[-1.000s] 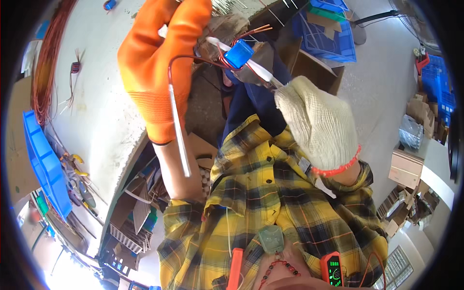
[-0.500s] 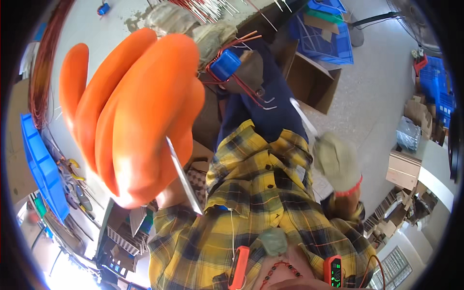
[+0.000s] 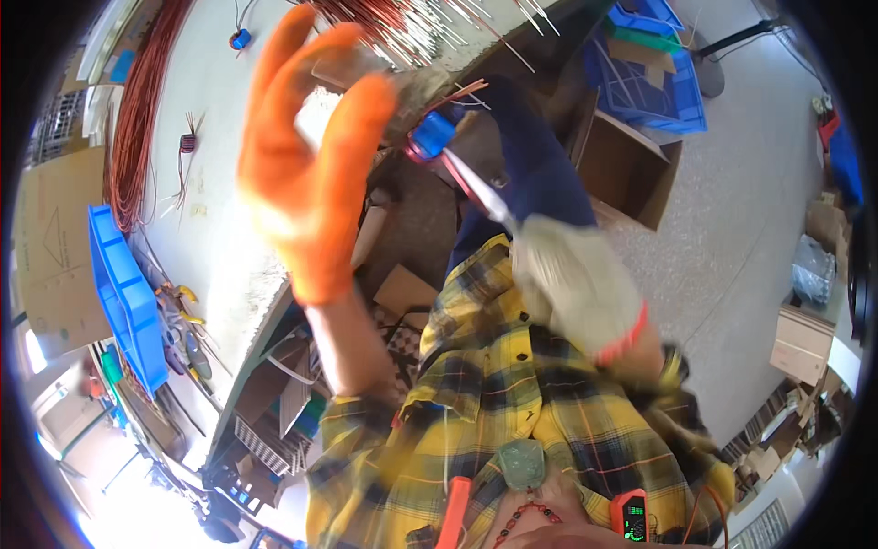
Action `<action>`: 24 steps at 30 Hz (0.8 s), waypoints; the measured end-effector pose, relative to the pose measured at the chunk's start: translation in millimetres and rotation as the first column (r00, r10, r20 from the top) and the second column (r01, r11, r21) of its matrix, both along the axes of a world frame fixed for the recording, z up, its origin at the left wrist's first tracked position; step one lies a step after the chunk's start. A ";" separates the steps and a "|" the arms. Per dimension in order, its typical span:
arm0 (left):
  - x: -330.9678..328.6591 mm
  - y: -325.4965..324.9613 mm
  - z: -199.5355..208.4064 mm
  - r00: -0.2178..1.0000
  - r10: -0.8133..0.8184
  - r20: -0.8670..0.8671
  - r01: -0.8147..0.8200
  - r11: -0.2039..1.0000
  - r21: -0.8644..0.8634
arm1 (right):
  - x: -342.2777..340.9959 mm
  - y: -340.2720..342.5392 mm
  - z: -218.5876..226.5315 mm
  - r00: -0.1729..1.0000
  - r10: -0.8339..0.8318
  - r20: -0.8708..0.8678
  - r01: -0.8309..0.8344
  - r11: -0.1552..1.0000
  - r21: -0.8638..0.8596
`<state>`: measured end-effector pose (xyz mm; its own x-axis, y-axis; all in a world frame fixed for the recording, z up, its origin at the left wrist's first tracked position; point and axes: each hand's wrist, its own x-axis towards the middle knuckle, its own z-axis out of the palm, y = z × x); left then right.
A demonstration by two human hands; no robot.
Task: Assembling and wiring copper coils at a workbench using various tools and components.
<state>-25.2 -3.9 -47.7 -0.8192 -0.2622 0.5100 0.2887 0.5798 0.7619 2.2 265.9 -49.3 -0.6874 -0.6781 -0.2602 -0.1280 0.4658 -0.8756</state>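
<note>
A blue block wound with red wire, a coil (image 3: 433,134), sits at the table edge against a grey cloth-wrapped support (image 3: 416,99). Copper-red wire ends stick out on its far side. My right hand (image 3: 572,284), in a whitish glove with a red cuff, grips a pale, narrow, flat tool (image 3: 483,188); its far end points to the coil, and motion blur hides whether they touch. My left hand (image 3: 306,174), in an orange glove, is raised left of the coil with fingers and thumb spread, holding nothing visible.
Red wires with bare ends (image 3: 402,32) lie at the table's far side, a long wire bundle (image 3: 137,137) at left. Two small coils (image 3: 187,143) rest on the table. A blue tray (image 3: 128,297) and pliers (image 3: 174,325) lie left. Right stand a cardboard box (image 3: 631,169) and blue crate (image 3: 654,87).
My right hand has swung left and inward, bringing the pale tool up to the coil. My left hand has drawn away from the camera and its fingers have spread.
</note>
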 end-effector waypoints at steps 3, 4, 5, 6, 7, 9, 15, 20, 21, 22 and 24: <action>12.9 -15.4 33.4 0.969 -0.225 -0.100 0.144 0.848 -0.510 | 62.9 101.7 -23.6 0.847 -0.296 0.443 0.167 0.937 0.307; 23.7 -7.7 50.8 0.968 -0.248 -0.024 0.176 0.750 -0.637 | 60.8 162.1 -41.9 0.987 0.068 0.143 -0.116 0.925 0.362; 10.2 -9.2 48.7 0.852 -0.522 -0.035 0.400 0.694 -0.598 | 72.6 198.4 -30.6 0.904 0.413 -0.110 -0.301 0.798 0.523; 17.0 -1.5 44.6 0.887 -0.442 -0.132 0.120 0.499 -0.858 | 67.4 191.8 -31.8 0.894 0.432 -0.118 -0.321 0.802 0.504; 24.3 15.7 35.6 0.909 -0.390 -0.150 0.063 0.482 -0.874 | 62.3 182.4 -29.3 0.946 -0.250 0.206 0.173 0.928 0.331; 18.8 38.7 19.0 0.908 -0.390 -0.154 0.022 0.411 -0.911 | 67.4 170.5 -42.3 0.418 -0.728 0.543 0.664 0.653 0.365; 12.2 35.9 29.2 0.804 -0.583 -0.112 -0.085 0.073 -0.994 | 37.6 117.0 -71.9 0.946 -0.286 -0.153 0.304 0.947 0.107; 0.0 37.9 13.2 0.966 0.018 -0.259 -0.064 0.983 -0.170 | 22.1 76.4 -41.8 0.945 -0.327 -0.005 0.326 0.942 0.076; 3.4 47.7 11.0 0.957 0.086 -0.276 -0.126 0.984 -0.130 | 20.0 71.8 -38.2 0.954 -0.264 -0.145 0.269 0.963 0.016; 7.5 58.2 13.4 0.944 0.156 -0.291 -0.188 0.978 -0.087 | 14.9 65.9 -31.8 0.955 -0.258 -0.144 0.263 0.965 0.017; 6.9 52.5 18.6 0.904 0.153 -0.400 -0.308 0.881 -0.360 | 2.4 57.2 -24.6 0.980 -0.187 -0.074 0.193 0.979 0.073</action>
<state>-18.3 48.6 -29.1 -0.5077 -0.1272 0.8521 0.3088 0.8965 0.3178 4.6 323.1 -73.9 -0.8193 -0.5126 -0.2571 -0.0875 0.5549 -0.8273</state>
